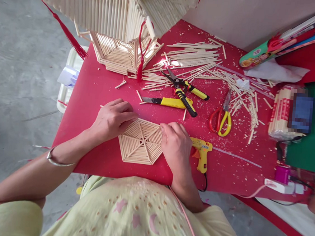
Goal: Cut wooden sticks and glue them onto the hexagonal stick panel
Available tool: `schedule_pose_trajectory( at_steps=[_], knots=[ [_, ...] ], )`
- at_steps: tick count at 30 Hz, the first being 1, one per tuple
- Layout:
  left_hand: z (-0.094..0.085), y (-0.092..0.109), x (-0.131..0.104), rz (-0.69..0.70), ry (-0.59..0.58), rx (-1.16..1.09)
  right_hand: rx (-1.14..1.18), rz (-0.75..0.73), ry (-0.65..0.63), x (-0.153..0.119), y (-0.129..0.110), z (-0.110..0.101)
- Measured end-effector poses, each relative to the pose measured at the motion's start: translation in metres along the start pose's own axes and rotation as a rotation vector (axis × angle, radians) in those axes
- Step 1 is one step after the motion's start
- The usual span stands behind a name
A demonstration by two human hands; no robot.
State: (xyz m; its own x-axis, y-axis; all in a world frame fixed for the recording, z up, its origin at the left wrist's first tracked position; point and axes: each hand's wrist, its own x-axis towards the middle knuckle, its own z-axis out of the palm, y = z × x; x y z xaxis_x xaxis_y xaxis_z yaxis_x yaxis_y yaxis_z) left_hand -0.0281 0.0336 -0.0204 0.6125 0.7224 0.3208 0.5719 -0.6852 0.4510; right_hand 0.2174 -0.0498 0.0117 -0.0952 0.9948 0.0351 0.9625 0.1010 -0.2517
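A flat octagon-like panel of wooden sticks [137,152] lies on the red tabletop [94,88], with spokes meeting at its middle. My left hand [115,118] is closed at its upper left edge, fingertips bent down onto the rim. At the upper right edge, my right hand [176,142] pinches the rim between thumb and fingers. Parts of the rim are hidden under both hands. Just right of my right hand lies a yellow glue gun [202,150]. Beyond the panel rests a yellow utility knife [172,103], partly under the pliers [181,91].
Red-and-yellow scissors [222,117] lie to the right. Loose sticks [194,57] and scraps spread across the back. A large stick-built model [116,54] with red tassels stands at the back left. A bundle of sticks [279,108] and a power strip [279,186] are at the right.
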Motion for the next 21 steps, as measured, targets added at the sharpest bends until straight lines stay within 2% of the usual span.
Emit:
schedule_pose_trajectory(
  at_steps=[21],
  knots=[
    [0.0042, -0.0024, -0.0008, -0.003, -0.008, -0.012, -0.006, 0.011, -0.007, 0.0001, 0.0007, 0.0013]
  ],
)
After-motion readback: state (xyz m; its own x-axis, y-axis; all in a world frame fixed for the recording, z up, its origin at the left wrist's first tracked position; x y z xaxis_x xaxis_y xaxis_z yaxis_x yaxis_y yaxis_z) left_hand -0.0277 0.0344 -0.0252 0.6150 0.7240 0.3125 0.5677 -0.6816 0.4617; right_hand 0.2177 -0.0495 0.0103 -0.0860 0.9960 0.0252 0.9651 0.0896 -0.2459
